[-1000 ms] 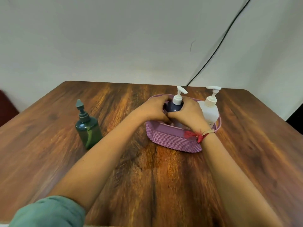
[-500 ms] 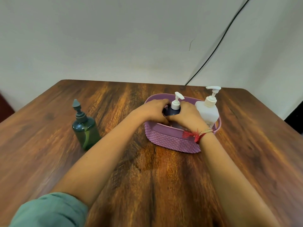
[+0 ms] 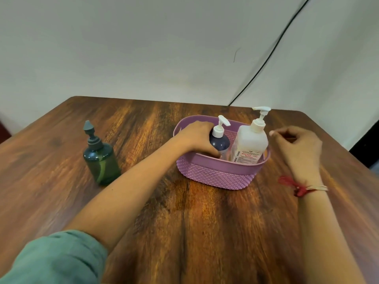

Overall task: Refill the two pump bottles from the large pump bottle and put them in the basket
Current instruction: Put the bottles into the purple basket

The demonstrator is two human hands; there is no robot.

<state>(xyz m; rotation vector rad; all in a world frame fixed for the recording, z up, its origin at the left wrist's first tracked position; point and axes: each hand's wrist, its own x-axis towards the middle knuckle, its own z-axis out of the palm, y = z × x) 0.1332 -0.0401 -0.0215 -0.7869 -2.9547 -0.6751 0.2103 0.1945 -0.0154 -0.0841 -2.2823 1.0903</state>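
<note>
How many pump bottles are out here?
3: the green bottle stands on the table, left of the basket; the dark bottle and the white bottle stand inside it.

1. L arm: sleeve (image 3: 55,257) of muted teal-green cloth, soft folds, bunched near the elbow.
2. Below the sleeve the forearm is bare down to L hand (image 3: 196,138).
3. R wrist: red thread (image 3: 295,186) tied round it, w/ a knot and a frayed tuft sticking out on the inner side.
4. Touching the thread: thin pale cream band (image 3: 320,188), also round the wrist.
5. R forearm bare from R hand (image 3: 301,148) to frame edge.
</note>
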